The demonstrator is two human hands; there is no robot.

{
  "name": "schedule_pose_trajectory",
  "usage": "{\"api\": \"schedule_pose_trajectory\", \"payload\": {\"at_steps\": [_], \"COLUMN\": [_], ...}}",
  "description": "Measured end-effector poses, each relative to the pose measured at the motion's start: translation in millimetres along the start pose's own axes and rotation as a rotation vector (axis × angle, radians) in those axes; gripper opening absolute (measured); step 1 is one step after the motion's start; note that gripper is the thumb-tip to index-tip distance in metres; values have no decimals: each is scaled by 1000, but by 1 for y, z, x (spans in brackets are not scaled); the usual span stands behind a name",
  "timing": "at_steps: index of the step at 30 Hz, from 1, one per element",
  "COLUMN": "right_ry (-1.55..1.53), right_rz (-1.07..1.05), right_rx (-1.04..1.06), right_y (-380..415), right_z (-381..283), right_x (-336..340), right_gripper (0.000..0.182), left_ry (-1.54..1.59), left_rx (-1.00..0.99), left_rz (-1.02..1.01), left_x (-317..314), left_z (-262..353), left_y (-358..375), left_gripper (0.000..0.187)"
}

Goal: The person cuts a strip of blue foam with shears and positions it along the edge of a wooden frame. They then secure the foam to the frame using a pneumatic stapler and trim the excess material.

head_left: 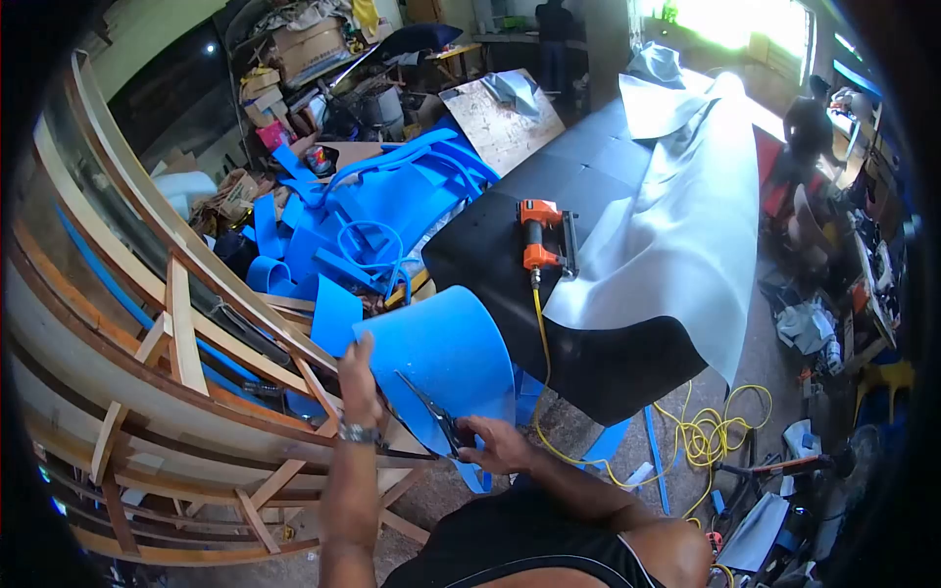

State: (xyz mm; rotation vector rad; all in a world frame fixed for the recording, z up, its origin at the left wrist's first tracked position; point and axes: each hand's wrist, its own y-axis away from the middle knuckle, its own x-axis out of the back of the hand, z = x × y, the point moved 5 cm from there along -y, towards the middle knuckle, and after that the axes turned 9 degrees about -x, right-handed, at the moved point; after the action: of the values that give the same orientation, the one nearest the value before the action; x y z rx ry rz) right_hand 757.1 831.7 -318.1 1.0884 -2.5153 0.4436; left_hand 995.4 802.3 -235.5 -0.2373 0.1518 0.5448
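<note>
Just ahead of me, the person's left hand (pixel 361 384) is pinching the upper left edge of a curved blue sheet (pixel 456 338), which is sitting between the wooden frame (pixel 181 323) and some black sheeting (pixel 588 157). The right hand (pixel 498 446) is gripping the handles of the scissors (pixel 425 398), whose blades are lying against the blue sheet. An orange pneumatic stapler (pixel 535 235) is resting on the black sheeting beside a rumpled silver sheet (pixel 676 255), its yellow hose (pixel 538 304) trailing down. Blue offcuts (pixel 363 206) are lying heaped beyond.
</note>
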Motion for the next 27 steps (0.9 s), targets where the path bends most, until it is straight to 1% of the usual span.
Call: {"api": "schedule_pose_trajectory", "payload": {"at_steps": [2,4,5,6,7,9,10,13,15,18,21,24,25,26,27], "right_ry": [102,147,53,-43,-140,-449,-602,-677,-636,-598,-650,-671,-667,-760,-769], "right_rz": [22,41,9,-22,-51,-108,-138,-124,-139,-191,-205,-153,-131,-200,-211], "right_rx": [18,55,-16,-90,-163,-163,-163,-14,-3,2,19,82,113,46,30], "right_y": [1,0,-1,-1,1,2,2,-9,-11,-8,-9,-20,-22,-19,-17], "right_z": [2,-2,-2,-2,-1,4,5,-1,-3,-7,-21,-28,-29,-31,-27], "right_x": [-3,-1,1,3,1,-9,-12,-14,-12,-14,-13,-14,-13,-14,-15], "right_gripper": [44,46,48,51,53,57,59,63,64,63,60,57,57,57,57], "left_ry": [107,18,-27,-274,-362,-535,-522,-481,-455,-551,-453,-440,-426,-410,-407], "left_rx": [164,-12,-99,-265,-378,-607,-634,-701,-726,-637,-749,-701,-737,-775,-764], "left_rz": [-20,40,63,35,34,34,7,-54,-82,-132,-138,-155,-158,-159,-163], "left_x": [3,-4,-9,-11,-19,-37,-43,-52,-57,-48,-43,-44,-46,-48,-46], "left_z": [8,16,20,31,45,71,75,89,101,105,102,98,101,105,104], "left_y": [-28,-38,-41,-38,-32,-15,-11,-2,2,-1,-2,9,11,11,11], "left_gripper": [34,32,32,32,34,37,39,44,47,67,53,54,55,55,56]}}
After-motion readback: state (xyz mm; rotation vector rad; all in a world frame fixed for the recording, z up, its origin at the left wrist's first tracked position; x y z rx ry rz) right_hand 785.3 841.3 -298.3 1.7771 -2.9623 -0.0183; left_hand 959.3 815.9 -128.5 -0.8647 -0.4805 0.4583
